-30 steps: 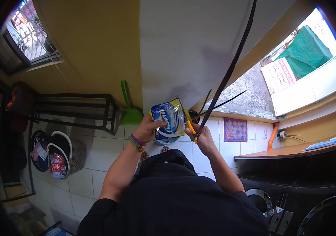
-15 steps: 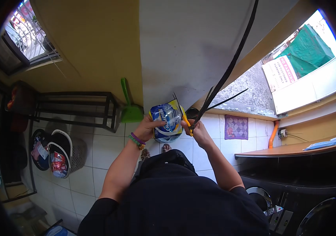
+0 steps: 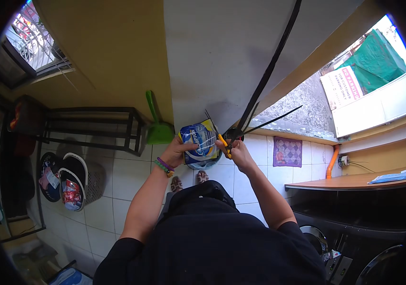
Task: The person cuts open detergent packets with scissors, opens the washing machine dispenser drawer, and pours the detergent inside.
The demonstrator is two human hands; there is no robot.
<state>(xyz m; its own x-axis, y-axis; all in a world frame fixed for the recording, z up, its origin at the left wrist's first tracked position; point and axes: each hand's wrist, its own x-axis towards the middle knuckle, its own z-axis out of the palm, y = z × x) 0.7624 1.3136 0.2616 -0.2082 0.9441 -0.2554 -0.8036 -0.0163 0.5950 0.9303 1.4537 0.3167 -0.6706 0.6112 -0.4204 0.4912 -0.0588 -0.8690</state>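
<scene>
A blue and yellow packet marked CHAMPION (image 3: 204, 146) is held up in front of me, its left edge gripped by my left hand (image 3: 176, 152). My right hand (image 3: 236, 155) is closed on the handles of yellow scissors (image 3: 224, 144). The scissor blades lie along the packet's upper right edge, pointing up and left; how far they stand apart is hard to see. Below the packet, part of a round tub (image 3: 205, 166) shows near my feet.
A green dustpan (image 3: 160, 133) leans by the wall beside a black metal rack (image 3: 134, 133). At the left is a laundry basket (image 3: 93, 185) with items in it. Long black strips (image 3: 272, 66) hang at the right, above a purple mat (image 3: 287, 152). A wooden counter (image 3: 336, 181) stands at the right.
Both hands, with the packet and scissors, have shifted slightly left in view. The scissors now lie closer along the packet's right edge, and more of my feet shows.
</scene>
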